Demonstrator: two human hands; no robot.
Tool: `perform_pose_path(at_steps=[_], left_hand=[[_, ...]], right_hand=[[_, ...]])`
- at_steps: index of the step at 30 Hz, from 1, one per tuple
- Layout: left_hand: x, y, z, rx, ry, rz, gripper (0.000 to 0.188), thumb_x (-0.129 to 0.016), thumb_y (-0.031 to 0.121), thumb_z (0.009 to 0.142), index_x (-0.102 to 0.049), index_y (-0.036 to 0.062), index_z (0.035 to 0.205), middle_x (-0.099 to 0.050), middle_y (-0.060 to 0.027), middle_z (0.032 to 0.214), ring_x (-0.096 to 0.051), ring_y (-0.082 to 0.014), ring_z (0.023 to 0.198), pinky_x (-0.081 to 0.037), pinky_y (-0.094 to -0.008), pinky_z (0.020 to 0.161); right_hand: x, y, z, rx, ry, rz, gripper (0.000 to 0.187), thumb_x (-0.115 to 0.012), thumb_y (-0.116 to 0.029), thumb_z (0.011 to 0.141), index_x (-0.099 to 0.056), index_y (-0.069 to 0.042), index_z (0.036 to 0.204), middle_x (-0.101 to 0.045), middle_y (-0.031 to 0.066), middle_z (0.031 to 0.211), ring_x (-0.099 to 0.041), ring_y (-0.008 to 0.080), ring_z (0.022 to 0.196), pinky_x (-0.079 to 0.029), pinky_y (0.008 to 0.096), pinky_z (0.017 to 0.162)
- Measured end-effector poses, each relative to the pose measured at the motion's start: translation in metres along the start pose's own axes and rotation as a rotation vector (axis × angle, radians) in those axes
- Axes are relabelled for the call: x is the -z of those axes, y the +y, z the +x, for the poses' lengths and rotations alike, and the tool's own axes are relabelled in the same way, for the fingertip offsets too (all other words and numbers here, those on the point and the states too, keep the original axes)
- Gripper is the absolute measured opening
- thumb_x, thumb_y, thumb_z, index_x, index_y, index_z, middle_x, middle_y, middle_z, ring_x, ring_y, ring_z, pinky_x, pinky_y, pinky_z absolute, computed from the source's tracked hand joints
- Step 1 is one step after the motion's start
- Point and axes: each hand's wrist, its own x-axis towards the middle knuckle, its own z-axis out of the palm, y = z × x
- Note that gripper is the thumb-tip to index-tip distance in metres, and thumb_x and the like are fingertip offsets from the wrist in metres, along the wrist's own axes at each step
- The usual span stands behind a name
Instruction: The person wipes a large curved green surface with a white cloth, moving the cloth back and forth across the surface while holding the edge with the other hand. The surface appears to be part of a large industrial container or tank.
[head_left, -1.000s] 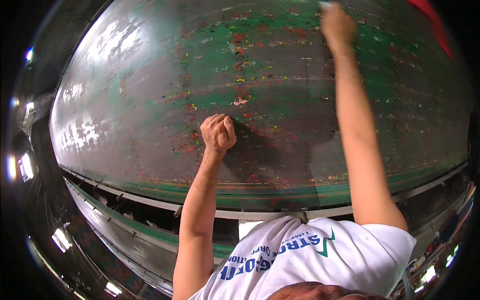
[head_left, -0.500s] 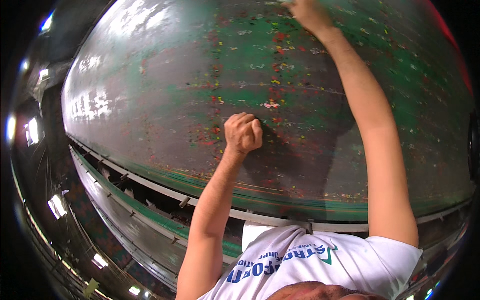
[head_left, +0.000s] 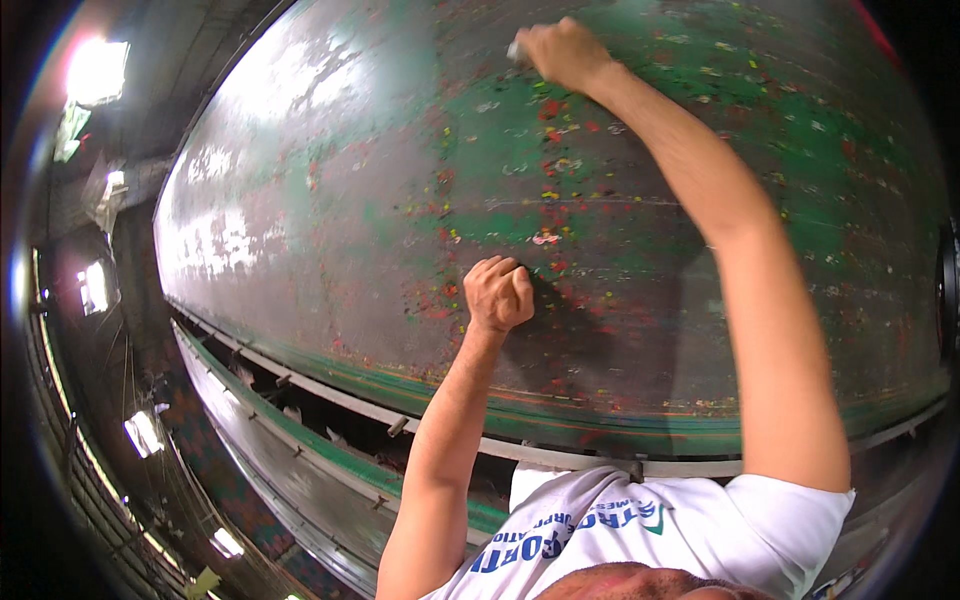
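Observation:
A wide, long tabletop (head_left: 370, 170) lies before me, with worn green and grey patches and many red, yellow and white flecks. My left hand (head_left: 498, 294) is balled into a fist against it, left of the middle; nothing shows in its fingers. Far across the surface, my right hand (head_left: 568, 55) is stretched out with its fingers closed. A small whitish piece (head_left: 515, 50) sticks out past those fingertips, too blurred to name. Both bare forearms reach over the near edge.
A pale metal rail (head_left: 400, 422) runs along the near edge, with short stubs on it. Below it at the left is another long, shiny surface (head_left: 265, 470) with a green border. Bright lamps (head_left: 98, 72) hang at the far left.
My right hand has swept left across the far part of the tabletop and is now wholly in view. My left fist stays at about the same spot; the view has shifted a little.

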Motion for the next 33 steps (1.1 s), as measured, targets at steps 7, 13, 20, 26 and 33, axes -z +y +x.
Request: perform_pose_path(at_steps=[7, 13, 20, 26, 33], left_hand=[[0.0, -0.003, 0.002, 0.004, -0.014, 0.005, 0.027, -0.058, 0.012, 0.091, -0.06, 0.0042, 0.066, -0.062, -0.012, 0.07, -0.063, -0.0362, 0.065, -0.05, -0.047, 0.063], [-0.005, -0.004, -0.002, 0.001, -0.021, 0.006, 0.037, -0.054, 0.014, 0.097, -0.051, 0.0056, 0.062, -0.049, -0.0114, 0.062, -0.053, -0.0346, 0.056, -0.042, -0.0464, 0.056], [-0.007, 0.0, 0.0, 0.025, 0.049, 0.004, 0.048, -0.049, 0.022, 0.106, -0.049, 0.003, 0.062, -0.047, -0.0138, 0.06, -0.047, -0.0351, 0.052, -0.039, -0.0462, 0.053], [-0.003, 0.004, 0.002, 0.019, 0.024, 0.033, 0.039, -0.052, 0.018, 0.098, -0.053, 0.0037, 0.062, -0.053, -0.0138, 0.064, -0.056, -0.0383, 0.059, -0.045, -0.0478, 0.057], [-0.005, -0.002, -0.001, 0.014, 0.013, 0.009, 0.038, -0.052, 0.017, 0.097, -0.052, 0.0027, 0.062, -0.051, -0.015, 0.063, -0.055, -0.0388, 0.058, -0.044, -0.047, 0.055]], right_hand=[[0.005, 0.017, -0.08, -0.151, 0.188, -0.003, 0.018, -0.063, -0.02, 0.097, -0.073, -0.008, 0.106, -0.078, 0.0169, 0.099, -0.074, 0.0369, 0.078, -0.057, 0.0509, 0.074], [0.118, 0.161, -0.243, -0.875, 0.207, -0.33, 0.031, -0.067, -0.04, 0.102, -0.073, -0.01, 0.105, -0.077, 0.0174, 0.088, -0.075, 0.0425, 0.085, -0.059, 0.0545, 0.073], [0.047, 0.065, -0.152, -0.772, 0.306, -0.165, 0.018, -0.061, -0.016, 0.098, -0.073, -0.004, 0.1, -0.076, 0.0217, 0.09, -0.075, 0.0408, 0.08, -0.058, 0.056, 0.071], [-0.016, -0.178, -0.038, -0.097, 0.23, 0.038, 0.009, -0.067, -0.019, 0.094, -0.074, -0.014, 0.092, -0.075, 0.0099, 0.086, -0.073, 0.0284, 0.072, -0.057, 0.0451, 0.066], [0.021, 0.021, -0.1, -0.223, 0.217, -0.011, 0.019, -0.064, -0.016, 0.094, -0.076, -0.008, 0.106, -0.075, 0.0175, 0.097, -0.075, 0.037, 0.086, -0.059, 0.0527, 0.081]])
